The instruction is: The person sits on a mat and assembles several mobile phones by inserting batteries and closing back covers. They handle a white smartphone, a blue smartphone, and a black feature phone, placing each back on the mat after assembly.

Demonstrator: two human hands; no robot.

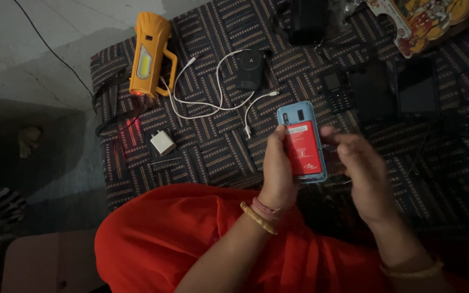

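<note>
Carefully Held: Open Phone Over a Crowded Cloth

Firmly, the left hand (278, 165) wraps around the phone (302, 142), thumb on its left edge, holding it back-up with the cover off and a red battery showing in the blue shell. The right hand (360, 165) hovers just right of the phone, fingers loosely curled and blurred; whether they pinch anything I cannot tell. Both hands hang above a patterned cloth.

Left of the phone, a white cable (213, 92) loops across the cloth, its plug end lying near the phone's upper left corner. Beyond the cable sits a dark puck-like gadget (251, 69), and further left an orange torch (149, 54) with a red glow at its base. A white charger (163, 142) lies below the torch. Right of the phone rest a keypad handset (336, 92) and dark slabs (394, 89).

Risks, as I judge them: with the back open, a tilt or loosened grip could let the battery slip out. Dim light makes small parts easy to lose on the busy pattern.
</note>
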